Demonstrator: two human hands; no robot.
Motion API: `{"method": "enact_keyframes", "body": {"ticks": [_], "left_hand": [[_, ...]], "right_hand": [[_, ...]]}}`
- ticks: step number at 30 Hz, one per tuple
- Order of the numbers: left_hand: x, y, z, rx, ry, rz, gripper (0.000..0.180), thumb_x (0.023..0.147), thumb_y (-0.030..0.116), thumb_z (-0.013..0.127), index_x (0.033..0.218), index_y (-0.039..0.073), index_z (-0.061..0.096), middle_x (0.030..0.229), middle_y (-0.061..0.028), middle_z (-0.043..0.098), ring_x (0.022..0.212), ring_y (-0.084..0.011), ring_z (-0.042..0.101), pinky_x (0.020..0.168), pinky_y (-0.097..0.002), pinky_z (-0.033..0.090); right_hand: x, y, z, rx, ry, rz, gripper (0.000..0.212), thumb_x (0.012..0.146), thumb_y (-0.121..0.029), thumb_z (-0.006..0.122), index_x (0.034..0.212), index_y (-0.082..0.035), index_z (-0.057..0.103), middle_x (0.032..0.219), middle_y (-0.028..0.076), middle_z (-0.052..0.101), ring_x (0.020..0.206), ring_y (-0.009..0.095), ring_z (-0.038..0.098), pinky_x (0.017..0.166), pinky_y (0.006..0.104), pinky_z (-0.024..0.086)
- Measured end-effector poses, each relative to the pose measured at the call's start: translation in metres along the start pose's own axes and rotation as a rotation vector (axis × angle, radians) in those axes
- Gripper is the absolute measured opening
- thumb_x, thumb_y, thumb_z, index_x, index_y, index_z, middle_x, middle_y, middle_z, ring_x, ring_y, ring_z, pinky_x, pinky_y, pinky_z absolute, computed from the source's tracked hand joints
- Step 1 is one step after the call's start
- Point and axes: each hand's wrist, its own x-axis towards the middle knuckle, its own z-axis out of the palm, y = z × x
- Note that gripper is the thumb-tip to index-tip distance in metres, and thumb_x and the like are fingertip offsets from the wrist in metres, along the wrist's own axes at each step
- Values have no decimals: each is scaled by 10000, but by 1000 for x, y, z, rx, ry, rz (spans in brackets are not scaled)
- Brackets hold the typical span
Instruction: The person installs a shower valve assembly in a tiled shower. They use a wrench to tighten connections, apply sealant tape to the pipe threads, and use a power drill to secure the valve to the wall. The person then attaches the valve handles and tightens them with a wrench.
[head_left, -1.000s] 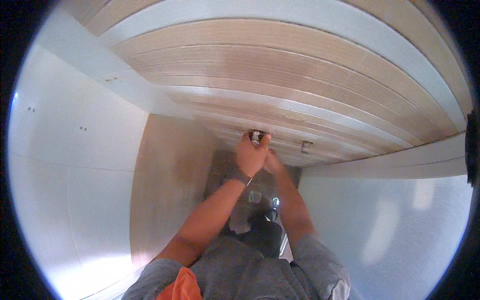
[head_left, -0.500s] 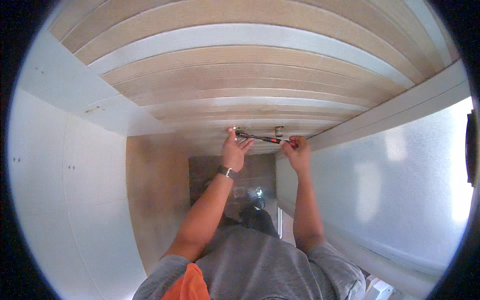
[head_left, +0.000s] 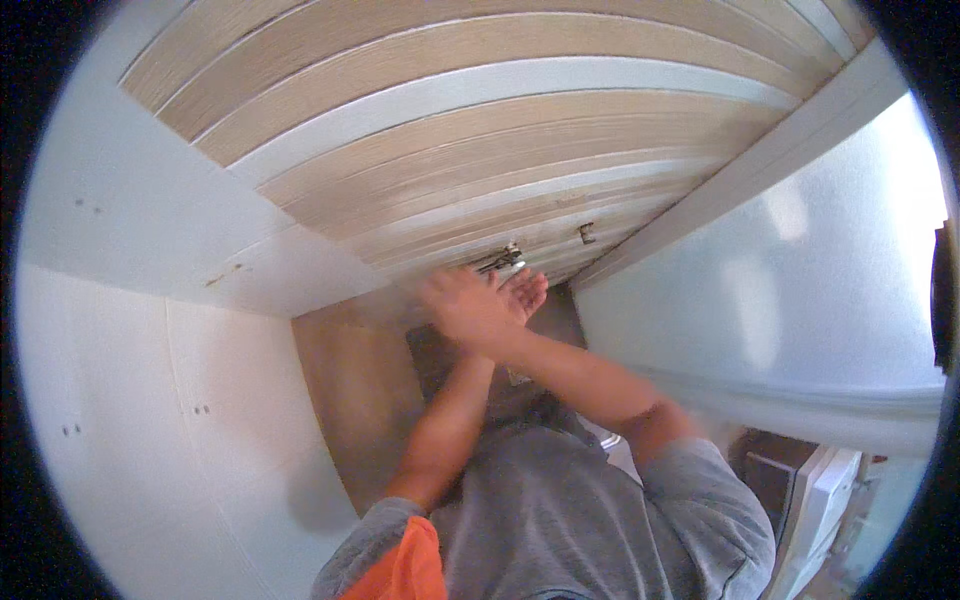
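On the slatted wall in front of me, the dark head and shaft of a ratchet wrench [head_left: 502, 262] sit at a small fitting [head_left: 514, 248]. My right forearm crosses over my left one, and my right hand [head_left: 458, 305] is at the left end of the shaft. It is blurred but appears closed round the handle, which it hides. My left hand [head_left: 524, 293] lies partly beneath, palm up, fingers stretched out just below the wrench head. A short metal pipe stub [head_left: 587, 233] sticks out of the wall to the right of the wrench.
Beige and white slats [head_left: 480, 130] fill the wall ahead. A pale panel [head_left: 130, 400] stands on the left and a glossy white surface [head_left: 700, 290] on the right. Brown flooring [head_left: 350, 385] shows below, and a white-edged object [head_left: 820, 510] stands at lower right.
My right hand has swung from the right side across to the left, carrying the wrench handle round with it. My left hand has opened beneath it. The view has tilted.
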Motion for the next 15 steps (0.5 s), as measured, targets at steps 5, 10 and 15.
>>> {"method": "enact_keyframes", "body": {"ticks": [5,10,15], "left_hand": [[-92,6,-167,-43,352,10,503,1001,468,521,1302,66,536,1083,-122,658,977,-295,634,874,-443,534],[-102,51,-99,596,750,275,461,968,346,616,1309,40,560,1188,-84,647,1120,-215,598,966,-362,488],[-29,15,80,870,474,376,475,892,293,761,1249,26,598,1221,-98,659,1072,-195,621,896,-357,496]], "right_hand": [[-43,41,163,-194,-443,-101,211,849,-274,641,968,-108,693,1053,139,683,1001,303,657,842,460,500],[-160,157,277,-560,-878,273,264,847,-287,649,1023,-107,728,1066,77,690,1038,233,633,858,463,485],[-197,191,203,-646,-1188,40,255,830,-374,688,928,-143,738,934,25,714,854,237,662,662,521,482]]}}
